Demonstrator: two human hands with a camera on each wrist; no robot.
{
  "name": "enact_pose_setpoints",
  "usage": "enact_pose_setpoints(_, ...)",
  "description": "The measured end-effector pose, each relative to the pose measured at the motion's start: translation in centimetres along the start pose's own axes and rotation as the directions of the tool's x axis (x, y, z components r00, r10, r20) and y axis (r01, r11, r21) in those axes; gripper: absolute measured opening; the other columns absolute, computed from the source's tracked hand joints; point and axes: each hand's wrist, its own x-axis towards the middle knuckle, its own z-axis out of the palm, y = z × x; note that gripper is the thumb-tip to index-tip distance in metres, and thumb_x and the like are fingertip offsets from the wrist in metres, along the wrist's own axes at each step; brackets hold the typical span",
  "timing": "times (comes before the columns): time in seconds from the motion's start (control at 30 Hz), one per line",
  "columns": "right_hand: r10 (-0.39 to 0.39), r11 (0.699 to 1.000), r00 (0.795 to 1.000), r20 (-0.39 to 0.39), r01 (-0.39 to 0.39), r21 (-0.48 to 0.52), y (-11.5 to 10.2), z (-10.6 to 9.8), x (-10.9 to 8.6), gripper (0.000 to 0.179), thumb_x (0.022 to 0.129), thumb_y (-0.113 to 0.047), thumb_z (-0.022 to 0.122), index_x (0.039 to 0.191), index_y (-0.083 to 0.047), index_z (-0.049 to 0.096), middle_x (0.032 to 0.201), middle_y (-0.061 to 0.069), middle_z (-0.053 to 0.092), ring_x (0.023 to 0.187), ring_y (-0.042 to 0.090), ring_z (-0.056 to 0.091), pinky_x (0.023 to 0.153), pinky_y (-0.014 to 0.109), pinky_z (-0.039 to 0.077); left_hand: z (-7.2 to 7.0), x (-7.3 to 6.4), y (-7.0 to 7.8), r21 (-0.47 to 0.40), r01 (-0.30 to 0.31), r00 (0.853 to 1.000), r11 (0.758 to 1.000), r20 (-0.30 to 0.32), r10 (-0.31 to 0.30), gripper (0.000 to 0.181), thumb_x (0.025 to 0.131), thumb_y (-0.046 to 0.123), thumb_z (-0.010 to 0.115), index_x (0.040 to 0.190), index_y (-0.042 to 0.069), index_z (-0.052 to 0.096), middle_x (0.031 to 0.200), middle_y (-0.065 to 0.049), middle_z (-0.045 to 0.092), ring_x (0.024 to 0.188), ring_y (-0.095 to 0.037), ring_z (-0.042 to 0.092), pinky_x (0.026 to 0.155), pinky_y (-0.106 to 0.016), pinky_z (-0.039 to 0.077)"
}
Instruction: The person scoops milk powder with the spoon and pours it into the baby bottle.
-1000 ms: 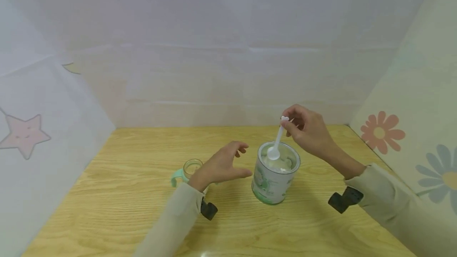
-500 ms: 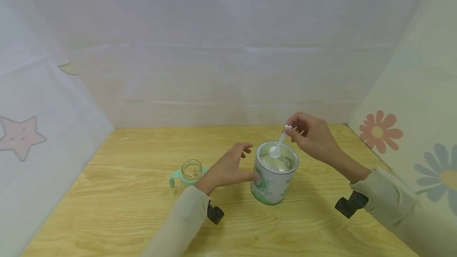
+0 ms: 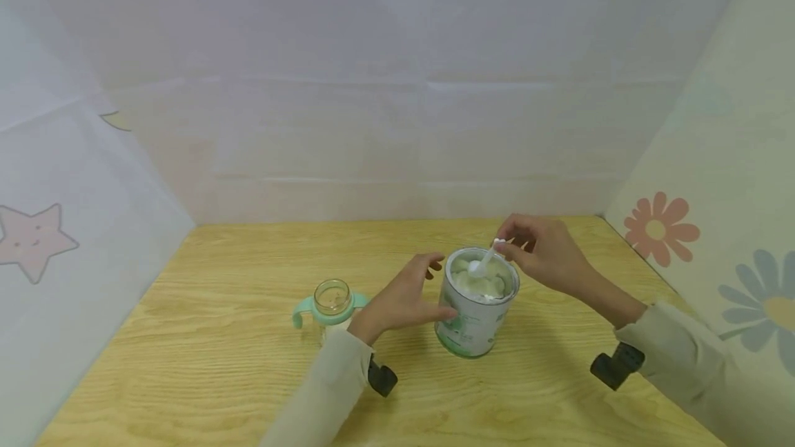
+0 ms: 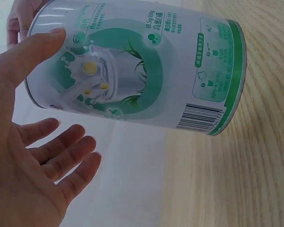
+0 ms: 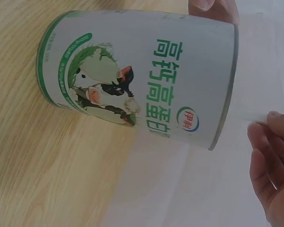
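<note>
A milk powder can [image 3: 475, 323], white with green print and lidless, stands upright on the table. Pale powder [image 3: 487, 285] shows inside it. My right hand [image 3: 546, 254] pinches the handle end of a white plastic scoop [image 3: 477, 268] between thumb and fingers, the bowl down inside the rim at the powder. In the right wrist view the can [image 5: 189, 85] hides the scoop's bowl. My left hand [image 3: 404, 299] is at the can's left side with fingers spread. Its thumb [image 4: 49, 42] overlaps the can wall in the left wrist view; I cannot tell whether it touches.
A baby bottle [image 3: 332, 299] without a lid, with mint-green handles, stands left of the can, partly behind my left forearm. The wooden table [image 3: 205, 336] meets a pale backdrop [image 3: 348, 157] at the rear and patterned sheets [image 3: 664, 157] at the sides.
My right hand has lowered the scoop, bringing its bowl down to the powder. My left hand has shifted right, closer to the can, uncovering more of the bottle.
</note>
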Motion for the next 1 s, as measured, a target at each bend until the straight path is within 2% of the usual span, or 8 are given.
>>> enact_pose_setpoints(0.23,-0.005,0.999,0.999,0.048,0.002,0.047,0.5,0.6,-0.5,0.016,0.081,0.001,0.071,0.077,-0.012,0.063,0.077,0.001,0.069,0.062,0.005,0.063,0.048,0.022,0.047,0.6,0.0,-0.3,-0.008,0.0,1.0,1.0,0.0,0.0,0.086,0.08,0.033,0.077,0.146,0.01,0.029,0.137,-0.009,0.042,0.12,-0.025,0.045,0.095,-0.039,0.045)
enact_pose_setpoints(0.7,-0.021,0.997,0.998,0.057,0.017,0.071,0.6,1.4,-0.7,0.017,0.08,0.0,0.072,0.075,-0.013,0.064,0.075,0.0,0.07,0.062,0.001,0.063,0.048,0.022,0.048,1.1,0.1,-0.2,-0.017,-0.053,0.999,0.998,0.01,0.054,0.081,0.08,0.027,0.077,0.144,0.01,0.03,0.134,-0.008,0.042,0.12,-0.03,0.045,0.098,-0.037,0.043)
enact_pose_setpoints(0.87,-0.017,0.995,0.998,0.056,0.012,0.096,0.3,1.6,-0.7,0.016,0.08,0.002,0.072,0.075,-0.012,0.065,0.073,0.0,0.068,0.059,0.0,0.06,0.046,0.023,0.046,1.3,0.2,-0.4,-0.011,-0.053,0.999,0.999,0.002,0.053,0.082,0.08,0.029,0.077,0.144,0.009,0.03,0.134,-0.008,0.041,0.119,-0.028,0.045,0.096,-0.034,0.043)
enact_pose_setpoints(1.0,-0.005,0.995,0.998,0.055,0.0,0.1,0.2,1.8,-0.7,0.015,0.08,0.001,0.072,0.075,-0.012,0.065,0.065,-0.003,0.064,0.051,-0.002,0.053,0.043,0.022,0.043,1.5,0.4,-0.6,-0.022,-0.056,0.998,0.998,-0.003,0.056,0.082,0.08,0.029,0.077,0.144,0.009,0.03,0.134,-0.007,0.041,0.118,-0.025,0.045,0.098,-0.037,0.043)
